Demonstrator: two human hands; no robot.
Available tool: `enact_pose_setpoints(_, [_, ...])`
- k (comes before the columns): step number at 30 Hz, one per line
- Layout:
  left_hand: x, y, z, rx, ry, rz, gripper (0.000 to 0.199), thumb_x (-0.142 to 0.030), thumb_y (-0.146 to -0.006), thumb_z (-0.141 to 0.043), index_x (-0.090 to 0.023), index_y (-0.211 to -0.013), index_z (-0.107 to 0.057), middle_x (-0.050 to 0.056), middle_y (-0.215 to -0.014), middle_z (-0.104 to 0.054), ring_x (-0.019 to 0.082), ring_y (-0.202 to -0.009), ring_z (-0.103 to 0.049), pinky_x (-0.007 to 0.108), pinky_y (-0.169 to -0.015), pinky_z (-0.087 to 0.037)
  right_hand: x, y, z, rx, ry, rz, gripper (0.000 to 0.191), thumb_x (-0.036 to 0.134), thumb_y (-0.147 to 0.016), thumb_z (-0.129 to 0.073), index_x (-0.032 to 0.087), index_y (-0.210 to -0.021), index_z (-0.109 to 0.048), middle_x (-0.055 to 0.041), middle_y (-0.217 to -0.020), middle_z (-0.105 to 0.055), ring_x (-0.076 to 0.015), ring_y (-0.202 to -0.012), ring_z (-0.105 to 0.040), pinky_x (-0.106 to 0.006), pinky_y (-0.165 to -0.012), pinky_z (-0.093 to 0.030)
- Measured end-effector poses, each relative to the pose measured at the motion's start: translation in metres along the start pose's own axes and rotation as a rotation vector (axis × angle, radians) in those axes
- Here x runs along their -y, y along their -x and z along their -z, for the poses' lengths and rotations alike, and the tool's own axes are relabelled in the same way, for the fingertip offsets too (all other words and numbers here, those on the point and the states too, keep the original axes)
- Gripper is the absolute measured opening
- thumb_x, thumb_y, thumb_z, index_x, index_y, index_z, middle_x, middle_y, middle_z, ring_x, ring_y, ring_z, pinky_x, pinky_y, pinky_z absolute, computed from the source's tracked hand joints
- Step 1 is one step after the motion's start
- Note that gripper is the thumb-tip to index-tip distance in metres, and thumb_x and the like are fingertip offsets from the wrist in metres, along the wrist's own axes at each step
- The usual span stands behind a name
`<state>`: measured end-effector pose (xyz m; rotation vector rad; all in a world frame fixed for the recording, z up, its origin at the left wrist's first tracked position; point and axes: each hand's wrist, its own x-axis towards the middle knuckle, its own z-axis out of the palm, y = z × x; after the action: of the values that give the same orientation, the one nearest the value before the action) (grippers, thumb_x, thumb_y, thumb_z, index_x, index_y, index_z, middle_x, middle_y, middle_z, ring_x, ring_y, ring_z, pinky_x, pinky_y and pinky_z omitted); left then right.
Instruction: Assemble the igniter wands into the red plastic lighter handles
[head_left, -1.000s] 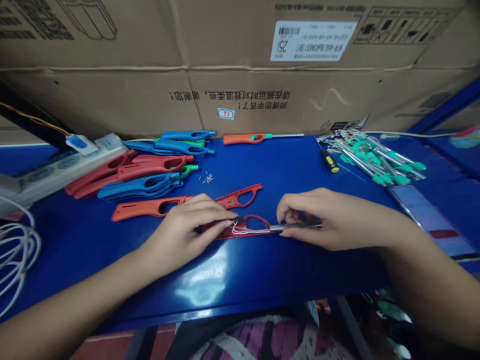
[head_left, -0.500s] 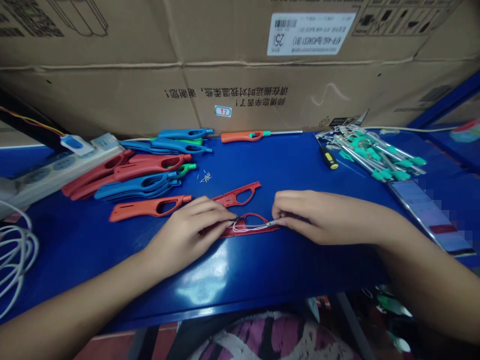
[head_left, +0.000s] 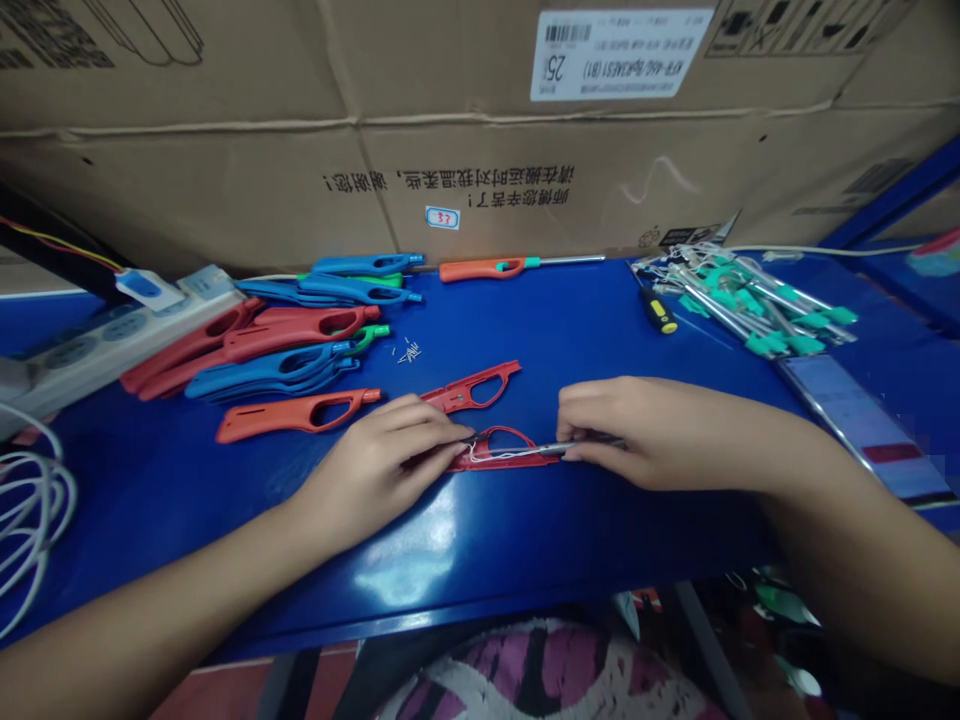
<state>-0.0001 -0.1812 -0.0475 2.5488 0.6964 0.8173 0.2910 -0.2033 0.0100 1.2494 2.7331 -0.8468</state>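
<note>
A red half shell [head_left: 517,460] with an oval opening lies near the middle of the blue table, white wires [head_left: 499,457] running along it. My left hand [head_left: 405,450] covers its left end, fingertips pinched on a small black part at the wires' end. My right hand [head_left: 611,432] is closed on a thin metal tube [head_left: 553,449] at the shell's right end; the wires run into the tube. Just behind lies a second red half shell [head_left: 480,389], its left end partly hidden by my left hand.
Orange, red and blue handles [head_left: 300,413] lie at the left beside a power strip [head_left: 120,325]. Small screws [head_left: 409,352] lie behind the shells. Metal tubes with green ends [head_left: 750,300], a screwdriver [head_left: 658,311] and a phone [head_left: 862,425] are at the right.
My right hand has shifted slightly right on the metal tube, and more of the tube shows. The white wires lie straighter. My left hand has barely moved.
</note>
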Motion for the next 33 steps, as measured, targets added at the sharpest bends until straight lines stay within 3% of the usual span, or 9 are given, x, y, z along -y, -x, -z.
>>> enact_pose_setpoints(13, [-0.003,-0.001,0.003,0.017,-0.026,-0.041,0.020,-0.014,-0.096,-0.061,-0.017,-0.111,-0.074,0.007,-0.096,-0.076,0.017,-0.087,-0.069,0.029,-0.079,-0.058,0.003,-0.004,-0.007,0.032,0.191,-0.006,0.013,0.020,-0.095,-0.056,0.019,-0.084,-0.064,-0.0026,-0.088,-0.065,-0.0153,-0.071,-0.057,-0.029,-0.059,-0.030])
enact_pose_setpoints(21, [-0.003,0.000,0.003,0.031,-0.018,-0.051,0.020,-0.015,-0.097,-0.061,-0.016,-0.112,-0.073,0.007,-0.094,-0.075,0.015,-0.084,-0.069,0.027,-0.077,-0.058,-0.003,-0.004,-0.012,-0.082,0.363,-0.019,0.013,0.023,-0.097,-0.056,0.020,-0.087,-0.063,-0.0031,-0.088,-0.064,-0.0189,-0.078,-0.058,-0.031,-0.061,-0.029])
enact_pose_setpoints(24, [-0.002,0.000,0.003,0.040,-0.035,-0.045,0.020,-0.016,-0.097,-0.060,-0.016,-0.113,-0.073,0.007,-0.094,-0.075,0.016,-0.085,-0.069,0.027,-0.077,-0.058,-0.007,-0.007,-0.011,-0.106,0.314,0.002,0.012,0.024,-0.096,-0.058,0.020,-0.086,-0.063,-0.0039,-0.089,-0.064,-0.0206,-0.086,-0.058,-0.031,-0.065,-0.032])
enact_pose_setpoints(28, [-0.002,0.000,0.004,0.038,-0.047,-0.051,0.020,-0.016,-0.098,-0.059,-0.015,-0.113,-0.073,0.007,-0.092,-0.074,0.016,-0.084,-0.069,0.028,-0.076,-0.059,-0.010,-0.009,-0.008,-0.055,0.121,-0.045,0.008,0.026,-0.094,-0.062,0.020,-0.090,-0.065,-0.0027,-0.094,-0.064,-0.0160,-0.079,-0.057,-0.029,-0.063,-0.034])
enact_pose_setpoints(33, [-0.002,0.001,0.003,0.037,-0.049,-0.041,0.021,-0.016,-0.097,-0.060,-0.016,-0.112,-0.074,0.007,-0.092,-0.075,0.016,-0.083,-0.069,0.029,-0.075,-0.059,-0.012,-0.012,-0.010,-0.075,-0.052,-0.028,0.024,0.040,-0.098,-0.059,0.019,-0.089,-0.066,-0.0035,-0.091,-0.064,-0.0153,-0.079,-0.056,-0.028,-0.066,-0.036])
